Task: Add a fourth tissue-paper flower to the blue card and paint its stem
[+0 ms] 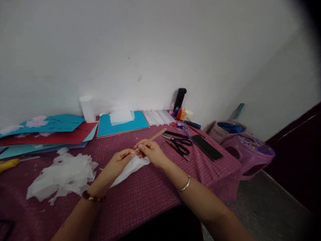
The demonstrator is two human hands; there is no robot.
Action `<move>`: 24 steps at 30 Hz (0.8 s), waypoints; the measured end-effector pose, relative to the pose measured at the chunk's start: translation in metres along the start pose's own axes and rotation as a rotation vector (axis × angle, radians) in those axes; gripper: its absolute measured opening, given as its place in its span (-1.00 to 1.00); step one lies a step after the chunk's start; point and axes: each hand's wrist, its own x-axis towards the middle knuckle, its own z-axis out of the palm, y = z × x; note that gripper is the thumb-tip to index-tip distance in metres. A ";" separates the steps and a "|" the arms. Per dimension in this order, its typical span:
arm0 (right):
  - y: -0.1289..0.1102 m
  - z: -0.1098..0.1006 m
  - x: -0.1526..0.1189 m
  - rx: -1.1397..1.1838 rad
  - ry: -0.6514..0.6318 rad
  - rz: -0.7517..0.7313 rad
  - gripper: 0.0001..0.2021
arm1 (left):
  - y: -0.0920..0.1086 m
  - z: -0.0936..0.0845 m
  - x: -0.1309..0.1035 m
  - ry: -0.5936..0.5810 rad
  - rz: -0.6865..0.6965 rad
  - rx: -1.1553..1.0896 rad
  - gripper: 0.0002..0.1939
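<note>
Pinching hands: left hand (121, 161) nips the top edge of a white sheet (128, 171) between thumb and fingers; right hand (153, 153) pinches a flat stick (158, 134) low down.
Stick: slanted, free end pointing between 1 and 2 o'clock.
Sheet: droops from the fingers toward 7 o'clock, above the checked tablecloth (142, 204); paper or cloth, cannot tell.
Step in hand: probably working the sheet's edge against the stick; fingers hide whether it is wrapped.
Next move: seems to call for a steady stick and light, even tension on the sheet.
Scraps (65, 175): white heap, between 8 and 9 o'clock.
Scissors (176, 140): between 2 and 3 o'clock.
Phone (207, 148): 3 o'clock.
</note>
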 end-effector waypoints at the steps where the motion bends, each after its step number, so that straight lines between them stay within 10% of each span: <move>1: 0.000 0.000 0.000 0.001 0.004 -0.007 -0.81 | 0.000 0.000 0.000 -0.002 0.005 0.002 -0.78; 24: -0.003 0.002 -0.002 -0.104 0.017 -0.101 -0.80 | -0.003 -0.004 -0.001 -0.021 -0.054 0.069 -0.78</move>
